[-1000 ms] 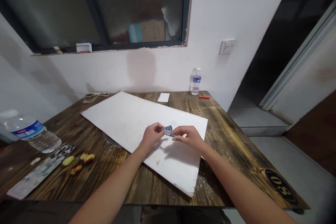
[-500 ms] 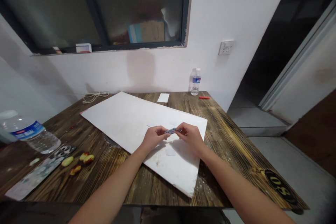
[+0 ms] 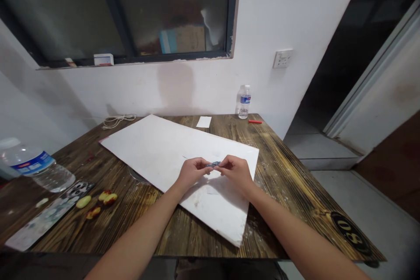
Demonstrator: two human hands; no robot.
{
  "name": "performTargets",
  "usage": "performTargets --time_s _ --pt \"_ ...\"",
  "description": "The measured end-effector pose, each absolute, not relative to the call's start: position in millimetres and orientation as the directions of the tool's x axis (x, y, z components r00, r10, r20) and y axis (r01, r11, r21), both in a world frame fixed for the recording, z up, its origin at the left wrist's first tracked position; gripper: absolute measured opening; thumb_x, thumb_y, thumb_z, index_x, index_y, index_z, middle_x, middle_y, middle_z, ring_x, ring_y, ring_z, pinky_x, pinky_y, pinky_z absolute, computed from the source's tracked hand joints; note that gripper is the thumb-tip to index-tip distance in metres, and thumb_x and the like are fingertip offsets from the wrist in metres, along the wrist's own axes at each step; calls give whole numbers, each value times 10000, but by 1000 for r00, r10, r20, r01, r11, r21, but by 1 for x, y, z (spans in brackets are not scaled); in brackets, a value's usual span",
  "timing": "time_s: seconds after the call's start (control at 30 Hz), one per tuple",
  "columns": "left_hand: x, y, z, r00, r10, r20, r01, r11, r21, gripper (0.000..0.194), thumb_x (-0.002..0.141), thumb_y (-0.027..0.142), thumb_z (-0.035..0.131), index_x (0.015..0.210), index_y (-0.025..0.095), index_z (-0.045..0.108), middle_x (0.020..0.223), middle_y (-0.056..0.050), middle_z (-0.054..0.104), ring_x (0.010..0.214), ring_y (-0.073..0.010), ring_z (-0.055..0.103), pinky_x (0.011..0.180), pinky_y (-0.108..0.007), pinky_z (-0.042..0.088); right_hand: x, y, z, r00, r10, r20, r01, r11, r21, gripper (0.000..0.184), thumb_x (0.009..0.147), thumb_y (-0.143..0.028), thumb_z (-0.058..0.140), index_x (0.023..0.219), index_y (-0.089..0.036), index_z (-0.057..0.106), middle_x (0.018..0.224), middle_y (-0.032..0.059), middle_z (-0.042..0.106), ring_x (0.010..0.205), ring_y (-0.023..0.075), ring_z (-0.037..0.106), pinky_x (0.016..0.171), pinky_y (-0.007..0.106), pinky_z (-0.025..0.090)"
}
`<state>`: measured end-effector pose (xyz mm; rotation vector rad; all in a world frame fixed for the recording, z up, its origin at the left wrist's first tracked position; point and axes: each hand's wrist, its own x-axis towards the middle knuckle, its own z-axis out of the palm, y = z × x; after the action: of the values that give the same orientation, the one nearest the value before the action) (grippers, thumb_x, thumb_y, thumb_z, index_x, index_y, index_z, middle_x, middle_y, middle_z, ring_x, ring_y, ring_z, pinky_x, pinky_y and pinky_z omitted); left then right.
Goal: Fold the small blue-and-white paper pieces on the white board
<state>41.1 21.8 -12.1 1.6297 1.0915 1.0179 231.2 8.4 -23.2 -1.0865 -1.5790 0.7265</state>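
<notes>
Between the fingertips of my two hands is a small, narrow blue-and-white object, too small to name exactly. My left hand pinches its left end. On the opposite end, the thumb and fingers of my right hand close, hiding part of it. Both hands are over the right part of a large white board, which lies aslant on the wooden table. Below the hands, a small pale paper piece lies on the board, partly in shadow.
A large water bottle, a patterned strip and several jujubes are at the left. Along the back are a white cable, a white card, a small bottle and a red stick.
My right hand has shifted slightly left and down, its fingers now covering more of the blue-and-white object. My left hand stays in place.
</notes>
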Motion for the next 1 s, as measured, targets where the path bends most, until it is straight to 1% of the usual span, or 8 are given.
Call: performTargets --time_s 0.1,0.2,0.3,0.4,0.47,0.57,0.7,1.0 --pt "41 23 -12 240 960 143 203 -193 960 301 658 410 767 794 147 709 673 -56 695 611 -168 630 587 -274 488 233 9 -20 -39 931 364 287 359 -888 322 729 -510 697 692 -194 650 581 17 641 521 146 568 509 256 433" --pt "42 24 -13 187 973 137 198 -174 965 319 637 418 778 780 144 699 653 -48 686 596 -164 628 572 -264 478 239 14 -18 5 941 339 276 325 -905 290 776 -481 644 761 -194 678 670 29 672 592 162 596 583 276 460" --pt "43 26 -11 119 983 141 188 -162 969 313 616 400 786 763 140 692 651 -39 676 587 -155 620 563 -257 473 249 22 -18 60 943 326 397 277 -875 252 799 -446 609 792 -208 690 799 35 693 698 180 599 662 297 462" --pt "43 26 -10 55 989 139 186 -147 971 292 624 383 774 762 138 694 651 -33 669 573 -144 605 560 -256 475 261 29 -19 9 957 290 596 227 -770 211 791 -391 631 861 -206 707 943 60 672 809 199 588 744 317 443" --pt "42 27 -9 24 990 139 191 -141 971 285 633 385 765 760 140 694 653 -32 669 569 -138 597 559 -257 479 267 31 -21 -12 971 240 725 173 -667 214 764 -391 669 866 -210 723 960 83 644 916 239 567 786 334 425" --pt "41 28 -10 -10 990 141 191 -137 972 295 628 399 761 760 144 696 666 -33 672 571 -137 588 552 -263 483 271 31 -23 -12 989 148 837 91 -540 264 706 -430 731 865 -219 732 961 106 619 978 287 533 777 350 413" --pt "39 29 -12 -33 989 141 197 -132 972 304 626 410 755 765 145 701 663 -34 672 572 -138 579 544 -268 483 273 31 -27 6 990 144 878 64 -475 267 666 -426 769 834 -222 727 969 108 623 972 288 528 740 337 406" --pt "40 28 -9 -55 988 141 196 -128 972 274 633 377 756 770 145 704 657 -25 667 571 -128 571 556 -264 477 273 32 -26 16 996 90 880 29 -474 163 705 -366 735 798 -232 734 966 102 632 955 274 548 730 336 408"
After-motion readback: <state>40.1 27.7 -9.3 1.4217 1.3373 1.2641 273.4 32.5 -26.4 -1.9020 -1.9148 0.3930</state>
